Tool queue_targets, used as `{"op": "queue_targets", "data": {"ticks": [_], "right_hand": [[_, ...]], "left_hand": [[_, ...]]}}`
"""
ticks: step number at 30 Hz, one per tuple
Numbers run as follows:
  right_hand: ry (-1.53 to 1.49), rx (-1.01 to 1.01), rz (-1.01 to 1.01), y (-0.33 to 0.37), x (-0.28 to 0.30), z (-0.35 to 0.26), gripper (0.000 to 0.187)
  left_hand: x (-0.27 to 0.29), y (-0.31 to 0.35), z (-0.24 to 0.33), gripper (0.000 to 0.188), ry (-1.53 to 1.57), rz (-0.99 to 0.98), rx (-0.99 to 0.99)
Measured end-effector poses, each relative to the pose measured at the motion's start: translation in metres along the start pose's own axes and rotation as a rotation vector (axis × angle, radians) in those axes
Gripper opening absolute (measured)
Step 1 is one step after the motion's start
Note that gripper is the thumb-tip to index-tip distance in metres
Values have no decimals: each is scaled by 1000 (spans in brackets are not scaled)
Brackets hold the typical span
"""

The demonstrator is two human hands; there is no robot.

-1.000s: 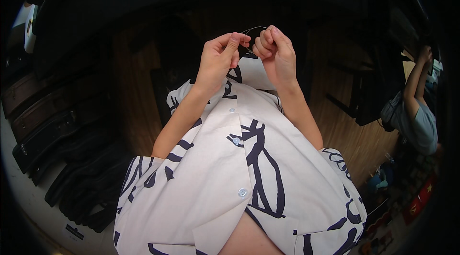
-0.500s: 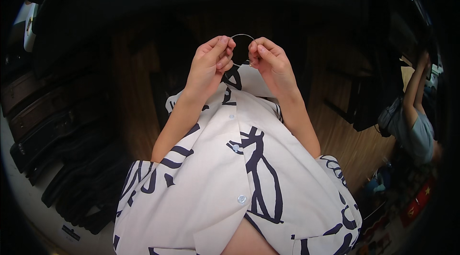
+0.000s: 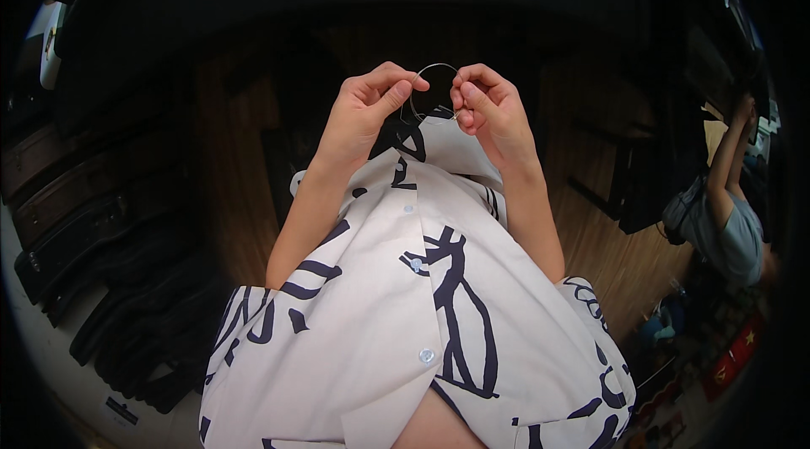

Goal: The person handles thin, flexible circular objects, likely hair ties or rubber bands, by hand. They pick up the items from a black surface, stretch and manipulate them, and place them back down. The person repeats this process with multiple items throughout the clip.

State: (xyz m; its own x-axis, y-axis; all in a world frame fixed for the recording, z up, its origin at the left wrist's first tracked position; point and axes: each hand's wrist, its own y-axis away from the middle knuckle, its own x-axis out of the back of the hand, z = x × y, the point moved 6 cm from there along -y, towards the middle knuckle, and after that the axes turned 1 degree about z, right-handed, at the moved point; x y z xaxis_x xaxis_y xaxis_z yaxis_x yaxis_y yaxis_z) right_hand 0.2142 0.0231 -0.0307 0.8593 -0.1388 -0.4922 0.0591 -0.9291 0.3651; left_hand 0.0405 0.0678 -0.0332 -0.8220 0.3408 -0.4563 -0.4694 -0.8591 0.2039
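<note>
Well, wire loop (image 3: pixel 437 64) between fingers (image 3: pixel 395 96), blurred label (image 3: pixel 121 408) at lower left

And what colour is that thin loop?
The thin loop looks silvery grey, best seen in the head view.

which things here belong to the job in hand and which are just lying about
In hand:
- thin wire loop
- right hand, pinching the loop's right side
- left hand, at its left side; grip unclear

Just lying about:
- dark cases, far left
- red cloth with a yellow star, lower right
</note>
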Motion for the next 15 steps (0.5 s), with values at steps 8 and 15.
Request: {"op": "queue_targets", "data": {"ticks": [8,15], "right_hand": [[-12,100,72,-1,3,1,11],[71,137,90,-2,5,1,11]], "left_hand": [[11,1,1,15,-276,151,-21],[17,1,-8,17,-225,226,-88]]}}
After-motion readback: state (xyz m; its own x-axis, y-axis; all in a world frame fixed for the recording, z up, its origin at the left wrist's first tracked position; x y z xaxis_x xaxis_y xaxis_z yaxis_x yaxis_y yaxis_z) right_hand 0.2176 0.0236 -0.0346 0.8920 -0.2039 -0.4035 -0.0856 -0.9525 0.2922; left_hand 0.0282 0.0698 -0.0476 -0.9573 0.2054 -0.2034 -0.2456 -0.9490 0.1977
